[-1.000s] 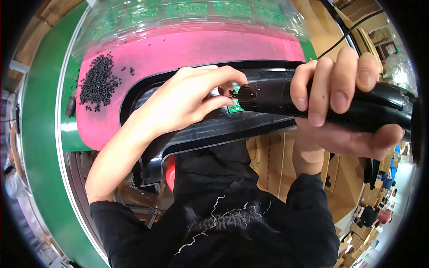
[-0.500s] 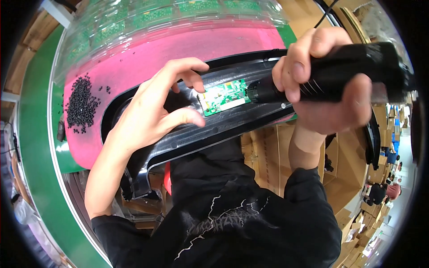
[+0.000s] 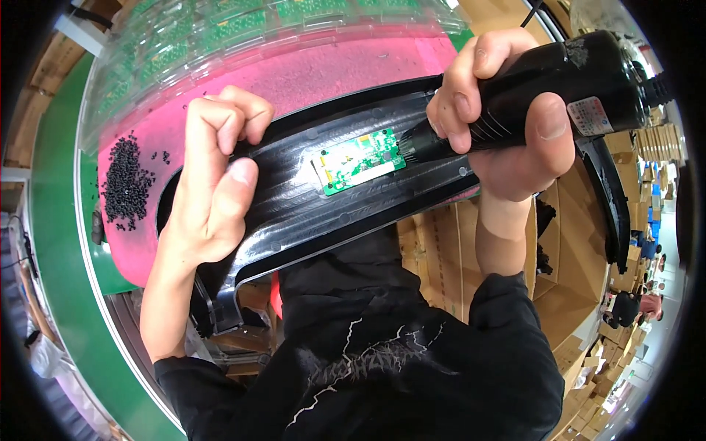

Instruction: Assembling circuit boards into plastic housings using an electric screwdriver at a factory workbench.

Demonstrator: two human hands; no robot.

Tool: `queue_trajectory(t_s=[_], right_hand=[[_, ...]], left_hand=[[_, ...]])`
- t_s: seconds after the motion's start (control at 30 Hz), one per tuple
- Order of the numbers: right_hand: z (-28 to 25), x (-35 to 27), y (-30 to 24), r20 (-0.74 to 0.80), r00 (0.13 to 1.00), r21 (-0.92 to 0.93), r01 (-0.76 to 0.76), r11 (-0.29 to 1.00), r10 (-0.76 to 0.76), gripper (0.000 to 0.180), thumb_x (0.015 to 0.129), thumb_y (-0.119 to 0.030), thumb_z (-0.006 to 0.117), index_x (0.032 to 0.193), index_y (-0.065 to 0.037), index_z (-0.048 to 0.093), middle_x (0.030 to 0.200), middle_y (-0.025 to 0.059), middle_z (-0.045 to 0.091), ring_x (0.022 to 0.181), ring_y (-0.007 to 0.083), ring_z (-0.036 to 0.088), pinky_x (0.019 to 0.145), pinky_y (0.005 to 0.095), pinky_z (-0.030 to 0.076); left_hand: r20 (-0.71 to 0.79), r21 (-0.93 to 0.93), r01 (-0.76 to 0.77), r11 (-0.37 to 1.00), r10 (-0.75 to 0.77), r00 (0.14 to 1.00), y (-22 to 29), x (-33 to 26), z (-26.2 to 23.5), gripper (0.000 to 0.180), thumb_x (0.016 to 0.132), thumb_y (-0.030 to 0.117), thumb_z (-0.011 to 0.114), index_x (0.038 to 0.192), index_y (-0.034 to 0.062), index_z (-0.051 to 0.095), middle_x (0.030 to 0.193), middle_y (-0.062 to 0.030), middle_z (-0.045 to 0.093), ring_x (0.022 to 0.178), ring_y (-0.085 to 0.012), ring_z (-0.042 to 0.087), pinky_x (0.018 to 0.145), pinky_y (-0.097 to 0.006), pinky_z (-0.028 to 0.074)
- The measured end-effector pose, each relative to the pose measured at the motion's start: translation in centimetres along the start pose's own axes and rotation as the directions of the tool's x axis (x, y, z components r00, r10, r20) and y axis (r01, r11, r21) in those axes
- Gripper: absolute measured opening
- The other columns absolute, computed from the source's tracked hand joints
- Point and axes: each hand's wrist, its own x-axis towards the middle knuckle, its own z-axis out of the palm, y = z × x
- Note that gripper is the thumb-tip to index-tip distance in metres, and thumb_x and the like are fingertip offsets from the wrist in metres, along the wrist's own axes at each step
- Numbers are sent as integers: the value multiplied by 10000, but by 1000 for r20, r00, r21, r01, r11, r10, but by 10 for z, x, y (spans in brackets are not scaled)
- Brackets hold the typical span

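Note:
A black plastic housing [image 3: 294, 228], long and trough-shaped, lies across the table edge in front of me. In it sits a green circuit board [image 3: 360, 163] with small dark screws at its corners. My right hand [image 3: 507, 125] grips a thick black electric screwdriver [image 3: 566, 95], held almost level, its bit end at the board's right edge. Over the housing's left end is my left hand [image 3: 217, 176], fingers curled in and thumb bent toward them; whatever may be between them is hidden. A heap of small black screws [image 3: 129, 184] lies left of that hand.
A pink mat [image 3: 323, 77] covers the green table [image 3: 55, 242]. Stacked clear trays [image 3: 272, 26] of green boards stand along the far side. An open cardboard box [image 3: 573, 279] is at the right, below the screwdriver arm. A cable [image 3: 533, 13] hangs at the top right.
My left hand has drawn back left from beside the board, its spread fingers now curled. The screwdriver stays at the board's right end, shifted slightly left in view along with the housing.

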Motion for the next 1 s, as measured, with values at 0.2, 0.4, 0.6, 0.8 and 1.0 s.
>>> queue_trajectory(t_s=[0.2, 0.4, 0.6, 0.8, 1.0], right_hand=[[3, 0, -5, -47, 998, -20, -45, 999, 44, 482, 880, -467, 548, 1047, -19, 484, 784, 87, 524, 521, 119, 480, 543, 280, 417], [9, -1, -4, -116, 992, -86, -57, 995, 47, 444, 885, -432, 547, 1030, -17, 487, 761, 84, 524, 512, 120, 476, 533, 277, 410], [8, 4, -8, -107, 993, -136, -73, 988, 58, 421, 889, -396, 548, 1031, -5, 483, 761, 93, 531, 513, 122, 487, 543, 278, 427], [3, 5, -4, -120, 989, -124, -100, 987, 85, 460, 877, -428, 567, 1041, -8, 475, 772, 81, 529, 518, 114, 499, 543, 274, 428], [-1, 8, -4, -75, 987, -3, -143, 990, 143, 494, 848, -466, 591, 1020, -22, 459, 757, 63, 520, 525, 100, 512, 518, 259, 394]], left_hand=[[-98, 22, -46, 999, 48, 994, 6, -4, -3, 141, 850, 78, 413, 930, 68, 297, 892, -103, 399, 790, -152, 325, 790, -299, 315], [-432, -24, -73, 997, 55, 900, 13, -1, -13, 208, 797, -52, 432, 929, 68, 324, 881, -97, 436, 795, -141, 362, 777, -285, 343], [-454, 131, -99, 986, 149, 878, 47, -26, -51, 209, 871, 55, 491, 1053, 2, 404, 791, -103, 468, 745, -187, 420, 683, -318, 357], [-667, -48, 141, 989, -137, 732, 11, -103, -67, 122, 925, 125, 489, 926, 5, 466, 637, 2, 355, 584, -108, 324, 557, -241, 279], [-769, 33, 463, 886, -273, 577, -17, -148, -41, 185, 946, 94, 522, 770, 40, 504, 684, 50, 419, 590, -36, 306, 553, -191, 246]])
